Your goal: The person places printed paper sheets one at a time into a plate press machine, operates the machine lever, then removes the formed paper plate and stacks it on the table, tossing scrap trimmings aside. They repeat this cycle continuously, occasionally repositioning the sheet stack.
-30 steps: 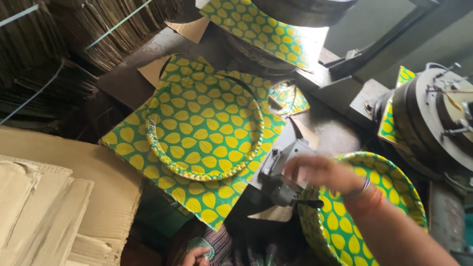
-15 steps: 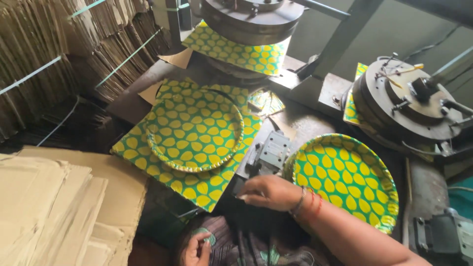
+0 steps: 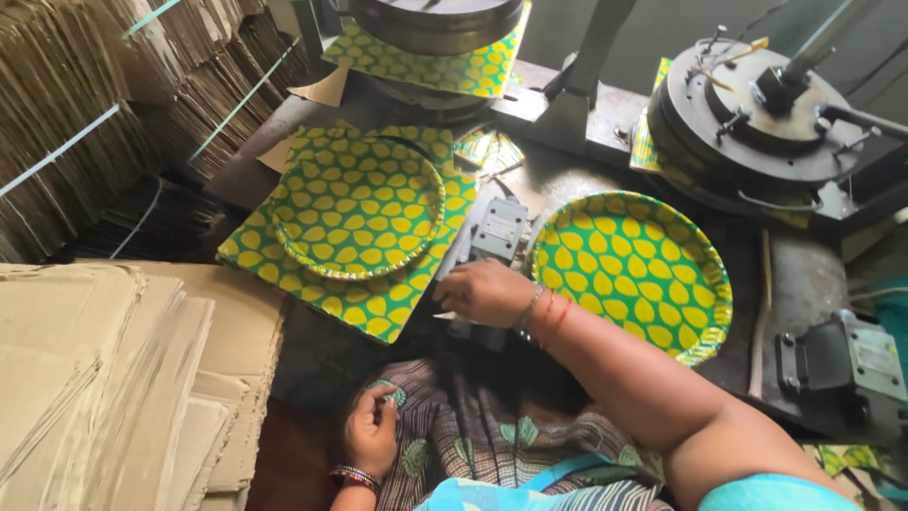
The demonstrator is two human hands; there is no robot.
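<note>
Right hand (image 3: pixel 487 291) rests knuckles-up on the near end of the grey metal block (image 3: pixel 497 230) that sits between the two plate stacks. Fingers are curled down over the block's near edge and whatever lies under the palm is hidden, so I cannot tell if it grips anything or just presses. Block's long axis runs away from the person, toward the press.

Round green-and-yellow plate stack (image 3: pixel 632 273) lies just to the right of that hand, rim close to the wrist bangles, not touching as far as I can see. Second formed plate (image 3: pixel 357 205) lies to the hand's left, seated on a pile of square printed sheets (image 3: pixel 374 305); nothing on top of it. The hand sits about midway between the two.

Left hand (image 3: pixel 371 435) is low on the lap, fingers loosely bent against the patterned cloth, holding nothing visible, well apart from both plates.

Upper die (image 3: pixel 435 19) holds a printed sheet beneath it. Stacked brown cardboard (image 3: pixel 113 378) at far left.
</note>
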